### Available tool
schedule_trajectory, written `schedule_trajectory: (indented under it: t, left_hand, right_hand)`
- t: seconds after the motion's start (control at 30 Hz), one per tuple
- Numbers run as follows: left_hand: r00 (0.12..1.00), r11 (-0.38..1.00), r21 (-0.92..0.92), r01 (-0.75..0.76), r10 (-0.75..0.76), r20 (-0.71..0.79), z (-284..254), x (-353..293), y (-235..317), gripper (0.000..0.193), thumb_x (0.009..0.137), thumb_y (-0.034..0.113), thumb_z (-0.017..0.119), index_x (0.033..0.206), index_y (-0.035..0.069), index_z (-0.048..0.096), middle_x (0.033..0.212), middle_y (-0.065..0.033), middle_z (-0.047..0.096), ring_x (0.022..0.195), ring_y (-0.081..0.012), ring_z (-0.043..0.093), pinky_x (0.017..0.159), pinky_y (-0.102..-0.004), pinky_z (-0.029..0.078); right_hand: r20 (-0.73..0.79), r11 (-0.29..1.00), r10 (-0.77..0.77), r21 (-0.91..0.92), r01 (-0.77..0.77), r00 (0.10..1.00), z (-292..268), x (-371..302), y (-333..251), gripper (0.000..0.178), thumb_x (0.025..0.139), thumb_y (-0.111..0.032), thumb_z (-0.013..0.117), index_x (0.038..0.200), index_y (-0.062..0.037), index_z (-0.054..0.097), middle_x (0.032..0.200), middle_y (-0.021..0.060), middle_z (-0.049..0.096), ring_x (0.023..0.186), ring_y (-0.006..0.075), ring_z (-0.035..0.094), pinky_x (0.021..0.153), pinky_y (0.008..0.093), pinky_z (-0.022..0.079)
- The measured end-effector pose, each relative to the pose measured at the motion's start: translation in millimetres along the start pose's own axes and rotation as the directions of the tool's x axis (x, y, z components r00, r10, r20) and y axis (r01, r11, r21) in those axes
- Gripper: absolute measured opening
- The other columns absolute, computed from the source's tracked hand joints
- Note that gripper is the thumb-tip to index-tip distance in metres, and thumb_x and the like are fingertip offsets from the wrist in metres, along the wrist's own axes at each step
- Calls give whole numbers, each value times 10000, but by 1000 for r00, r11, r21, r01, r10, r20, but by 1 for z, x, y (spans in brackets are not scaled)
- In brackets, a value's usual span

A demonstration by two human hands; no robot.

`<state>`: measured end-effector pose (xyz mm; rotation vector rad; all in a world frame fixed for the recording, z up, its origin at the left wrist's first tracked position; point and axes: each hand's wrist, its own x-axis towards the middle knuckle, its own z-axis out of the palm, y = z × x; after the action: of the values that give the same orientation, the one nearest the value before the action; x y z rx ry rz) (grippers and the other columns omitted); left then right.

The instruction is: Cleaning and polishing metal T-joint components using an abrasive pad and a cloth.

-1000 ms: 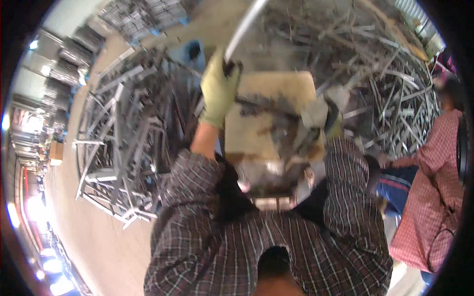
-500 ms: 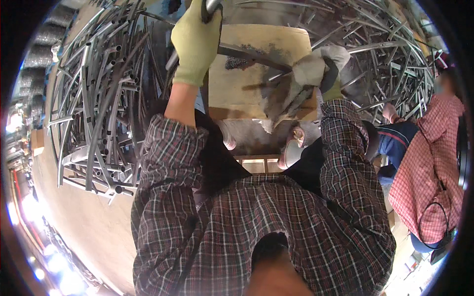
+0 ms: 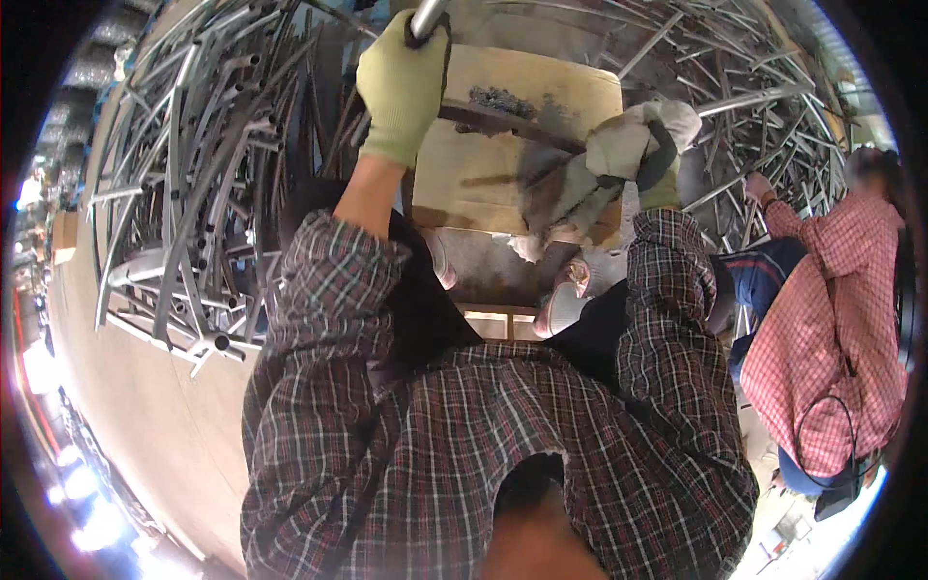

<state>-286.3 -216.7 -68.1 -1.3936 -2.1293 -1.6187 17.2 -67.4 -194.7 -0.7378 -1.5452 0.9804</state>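
Observation:
My left hand [image 3: 401, 92], in a yellow-green knit glove with a dark palm, is closed around a shiny metal tube [image 3: 428, 17] that sticks out above the fist. A dark bar [image 3: 512, 126] spans from beside this hand toward my right hand [image 3: 659, 159]. The gloved right hand is closed on a grey, stained rag [image 3: 619, 145] that bunches around the bar's right end. Its lower part hangs over a worn wooden board [image 3: 464, 198] with dark smudges. Whether the bar and the shiny tube are one piece, I cannot tell.
Metal tubes [image 3: 184, 184] lie heaped on the left, and another tangled heap of tubes [image 3: 773, 126] lies on the right. A co-worker in a pink checked shirt [image 3: 812, 358] sits close on my right, one hand [image 3: 757, 186] reaching to that heap. Bare floor [image 3: 164, 425] shows at lower left.
Both hands have shifted slightly right in the picture, the bar and rag with them. Both grips hold. The co-worker's arm now reaches further up toward the right heap.

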Motion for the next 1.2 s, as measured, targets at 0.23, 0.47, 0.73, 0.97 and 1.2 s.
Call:
schedule_trajectory:
  t: [0.23,0.47,0.73,0.97,1.2]
  left_hand:
    - [994,976,197,91,-77,-78,-9,4,-33,158,768,216,688,858,90,658,743,-165,657,692,-363,655,631,-441,514]
    - [995,997,26,69,-67,-67,-14,-15,-6,181,792,164,689,957,100,649,786,-156,651,714,-340,657,609,-409,502]
    - [989,999,17,50,-47,-141,-17,1,-5,151,823,158,671,951,81,649,746,-148,646,688,-336,648,605,-399,502]
    - [988,998,43,42,-35,-153,-17,-11,-18,158,817,161,680,952,85,648,734,-140,637,677,-325,647,601,-393,498]
    - [975,998,52,-41,51,-214,-13,-19,-38,254,698,150,755,908,88,626,783,-149,630,715,-351,637,630,-420,503]
  right_hand:
    - [-10,995,-47,-88,46,999,2,-3,15,92,907,-87,526,876,-58,609,763,37,588,662,133,566,580,243,455]
    - [13,998,-34,-43,35,999,0,3,37,108,910,-93,522,863,-59,613,749,35,589,655,128,565,573,241,448]
    - [9,998,-58,-21,59,998,2,22,50,126,913,-100,517,847,-60,617,734,33,592,647,123,564,565,238,441]
    - [23,997,-72,-27,73,997,14,25,47,153,904,-176,568,945,-31,592,827,63,611,720,166,592,628,265,471]
    - [678,864,-385,27,502,626,43,31,-43,420,886,-304,660,1126,21,547,1000,118,643,853,245,642,745,315,530]
